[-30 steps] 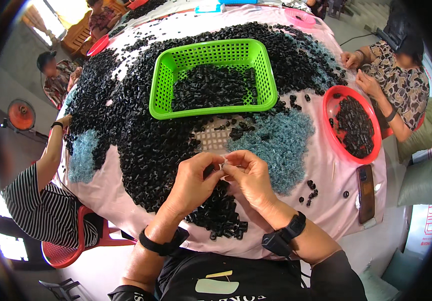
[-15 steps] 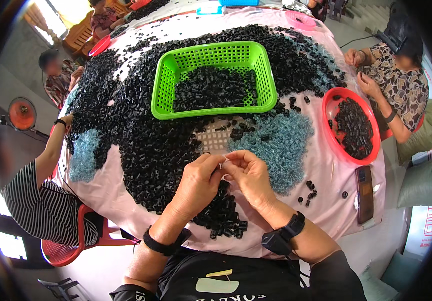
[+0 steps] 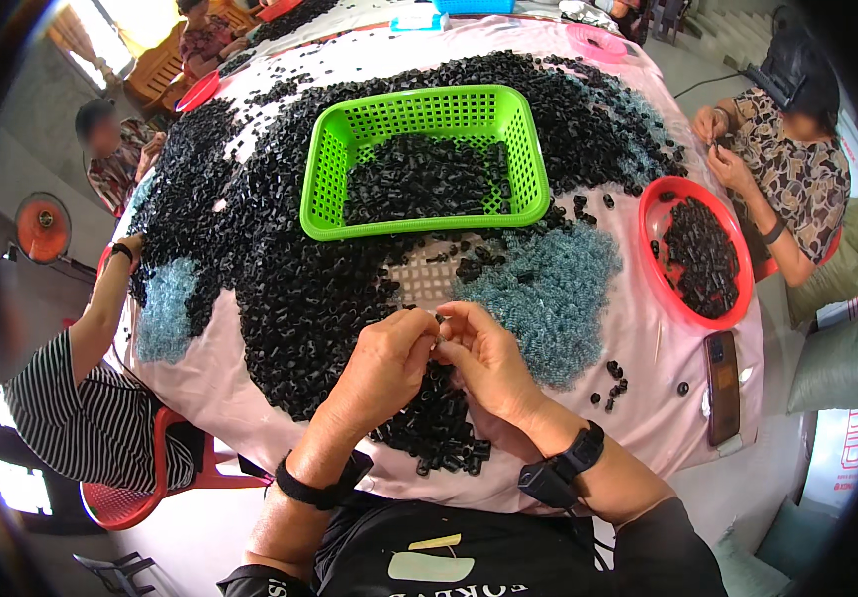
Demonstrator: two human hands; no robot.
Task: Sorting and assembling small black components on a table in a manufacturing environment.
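Note:
My left hand (image 3: 389, 356) and my right hand (image 3: 486, 360) meet over the near middle of the table, fingertips pinched together around something small that I cannot make out. A pile of small black plastic pieces (image 3: 299, 338) spreads to the left of my hands and partly beneath them. Just right of my right hand lies a heap of small clear bluish pieces (image 3: 558, 308). Beyond both hands, a green plastic basket (image 3: 424, 231) with pierced walls holds many more black pieces.
At the right, a red basin (image 3: 650, 261) holds black pieces, with a phone (image 3: 723, 388) nearer me. Several black caps (image 3: 613, 383) lie loose on the pink tablecloth (image 3: 648, 438). Co-workers sit around the table, one in a striped shirt (image 3: 100, 418) at left, another in a patterned shirt (image 3: 797, 159) at right.
My fingertips have shifted slightly, with the right fingers a little more spread above the pinch. At right, the co-worker's hands have drawn closer together.

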